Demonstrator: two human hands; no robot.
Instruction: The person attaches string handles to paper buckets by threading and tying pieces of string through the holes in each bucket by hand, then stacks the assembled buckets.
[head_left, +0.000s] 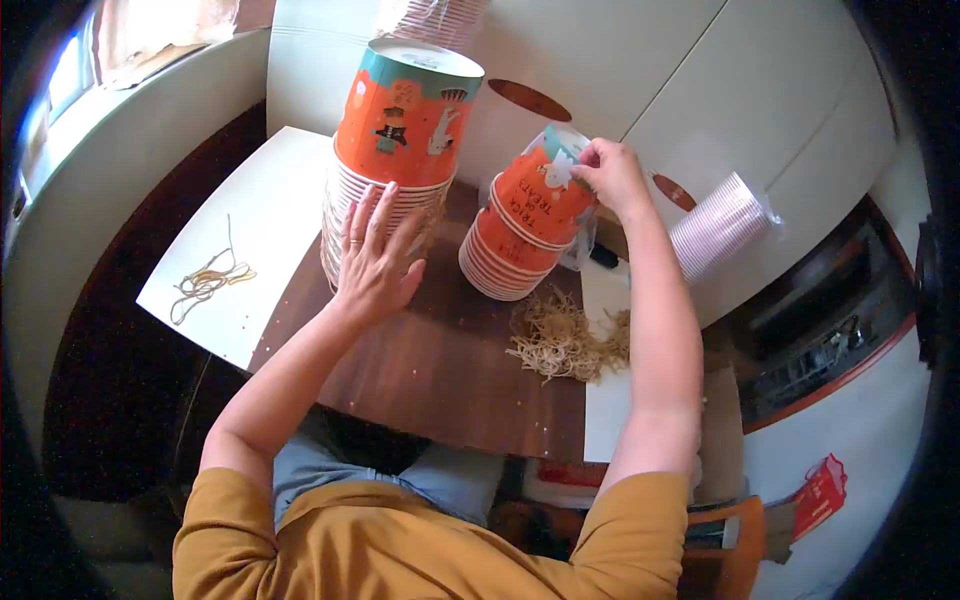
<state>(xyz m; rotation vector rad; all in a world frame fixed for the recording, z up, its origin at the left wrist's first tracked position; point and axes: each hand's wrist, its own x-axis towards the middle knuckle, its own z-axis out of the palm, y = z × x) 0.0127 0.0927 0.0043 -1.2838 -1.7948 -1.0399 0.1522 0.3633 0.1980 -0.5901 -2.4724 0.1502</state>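
Both arms reach forward from the mustard-yellow sleeves, elbows bent, out over the dark wood desk [440, 370]. The left hand [375, 255] is laid flat against the lower part of the tall cup stack [395, 170], palm on the white rims, fingers [365, 215] spread apart and pointing up, not clamped on anything, just pressed against it. There's a ring on one of them.

The right hand [612, 175] is up higher, to the right of that tall stack, wrist cocked, with its fingers pinched together on the top rim of the short cup stack [525, 225]. That one leans over toward the person, so you can see its side rather than its mouth. It sits on the desk just right of the tall stack, close by but I can't tell if they touch.

Printing: the cups are orange with a teal band at the top and little cartoon figures. The short stack reads "TRICK OR TREATS", seen sideways. The tall stack has the same artwork, but the lettering there is too small to make out.

Right of and below the short stack there's a pile of pale shredded straw [560, 340] on the desk. Well left of the tall stack, a few rubber bands [210, 280] lie on a white board [250, 220].
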